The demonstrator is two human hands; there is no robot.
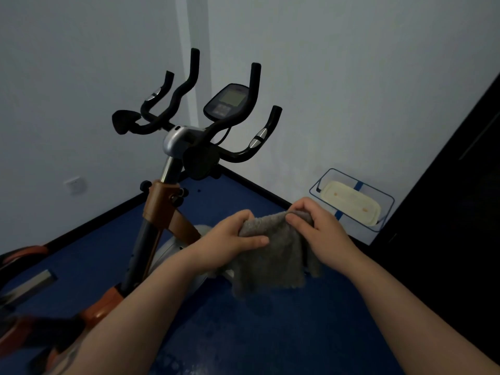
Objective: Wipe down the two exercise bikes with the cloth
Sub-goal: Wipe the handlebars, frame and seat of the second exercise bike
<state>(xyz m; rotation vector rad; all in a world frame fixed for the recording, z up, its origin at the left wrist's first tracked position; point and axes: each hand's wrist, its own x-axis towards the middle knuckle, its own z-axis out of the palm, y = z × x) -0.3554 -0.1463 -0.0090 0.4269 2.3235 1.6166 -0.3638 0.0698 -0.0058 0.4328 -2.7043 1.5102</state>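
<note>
Both forearms are reaching forward, the left hand (pixel 238 234) and right hand (pixel 319 228) each pinching shut on the grey cloth (pixel 273 255), which is hanging between them; the exercise bike (pixel 167 201) is standing beyond the left hand. Bunched cloth may be missing the curved handlebars (pixel 243 147).

Blue floor (pixel 243 334), pale walls (pixel 351 77) – wall socket (pixel 75 185), blue-framed basket (pixel 351 201) holding a cream tray
</note>
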